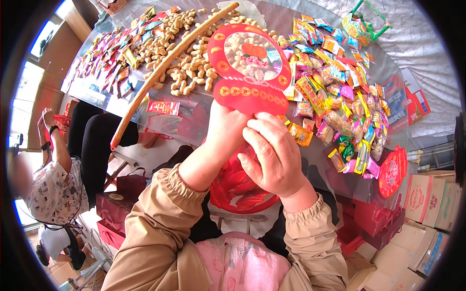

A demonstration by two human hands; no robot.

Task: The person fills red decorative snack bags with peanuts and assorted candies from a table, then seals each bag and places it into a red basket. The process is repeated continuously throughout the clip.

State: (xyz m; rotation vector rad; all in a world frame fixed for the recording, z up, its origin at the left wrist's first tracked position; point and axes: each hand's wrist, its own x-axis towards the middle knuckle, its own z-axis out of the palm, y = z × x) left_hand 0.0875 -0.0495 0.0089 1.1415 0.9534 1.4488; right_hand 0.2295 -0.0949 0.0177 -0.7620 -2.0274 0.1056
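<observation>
Right fingers point(262, 143) curl beside the left hand point(227, 125).

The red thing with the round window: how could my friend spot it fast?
Find the table with its heap of peanuts. In front of that heap, the person's left hand and right hand meet at the red thing. Unlike the wrapped sweets nearby, it is big, with peanuts showing through its middle.

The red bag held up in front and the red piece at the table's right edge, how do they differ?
The red bag has a large clear window; the red piece shows a printed face, with no such window that I can see. The bag is at the left hand, while the piece sits beside the candy pile. The bag looks larger in this view than the piece. Both are red with gold decoration.
</observation>
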